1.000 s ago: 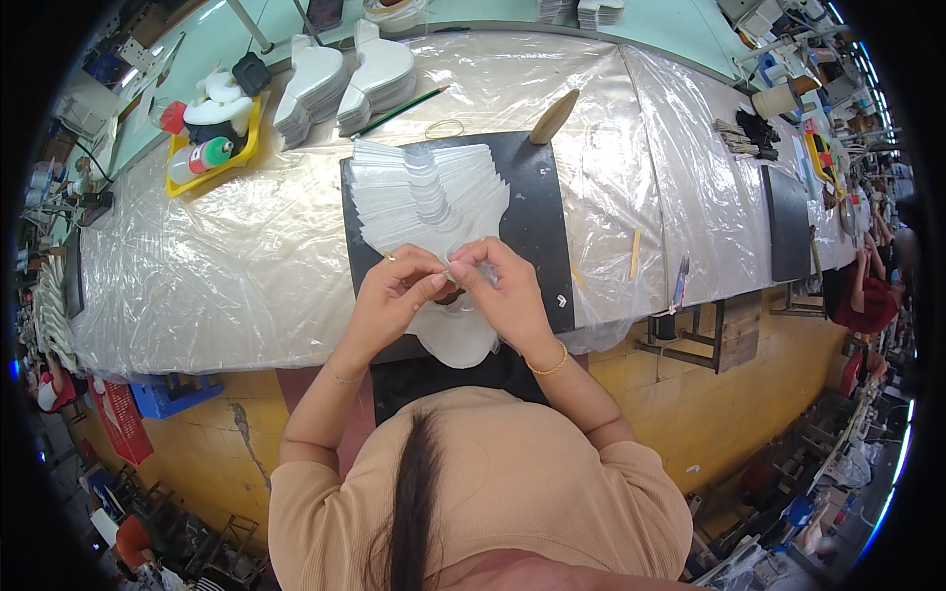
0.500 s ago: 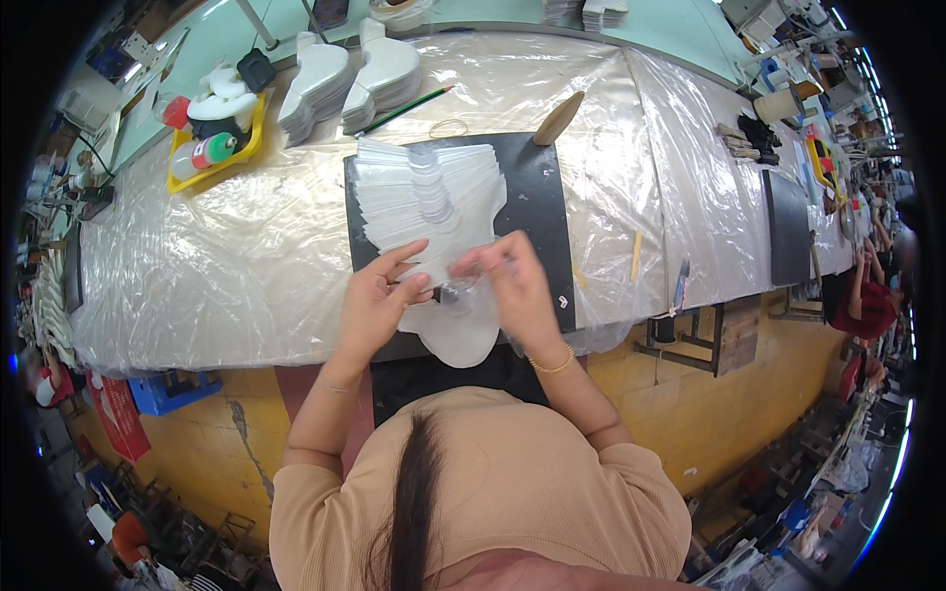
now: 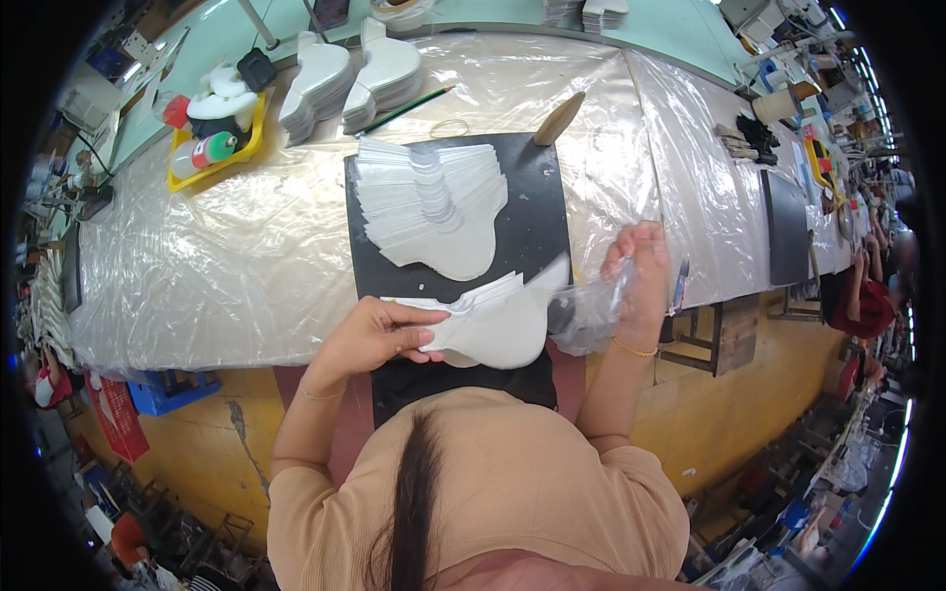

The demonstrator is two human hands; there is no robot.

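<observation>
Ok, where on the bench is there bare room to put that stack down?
The plastic-covered bench left of the black mat is bare up to the yellow tray. So is the stretch between the mat and the right hand. The mat is crowded: a fanned pile above, and the left hand holding a white stack.

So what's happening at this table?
A person at a plastic-covered table is handling white cut-out pieces. The left hand holds a stack of white pieces at the near edge of a black mat. The right hand lifts a clear plastic bag beside it. A fanned pile of similar pieces lies farther back on the mat.
</observation>
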